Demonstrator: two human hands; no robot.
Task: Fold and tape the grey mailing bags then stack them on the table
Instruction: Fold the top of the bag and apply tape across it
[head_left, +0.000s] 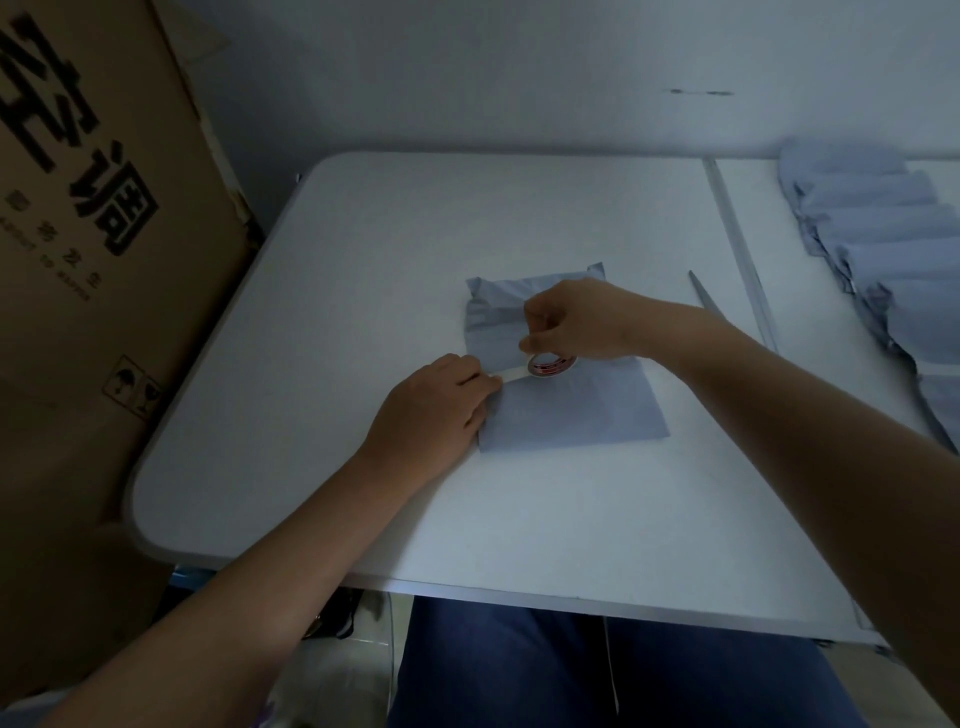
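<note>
A tall cardboard box (88, 270) printed with black characters stands against the left edge of my white table (322, 322), and along the right edge a fanned pile of grey mailing bags (883, 249) overlaps itself from the far right corner toward the near side. A pair of scissors (707, 299) lies just beside the seam that crosses the tabletop, blades pointing to the far edge, partly hidden behind my right forearm. My 2 arms reach in from the near edge and cover part of what I am working on. The folded grey mailing bag (566, 410) lies flat near the middle of the table, its long axis running from near to far and tilted slightly left, its folded flap at the far end. My left hand (434, 402) rests on the bag's left edge, fingers pinching the free end of a strip of tape (511, 374). My right hand (576, 319) grips the tape roll (551, 365), which stands on edge on the bag.
</note>
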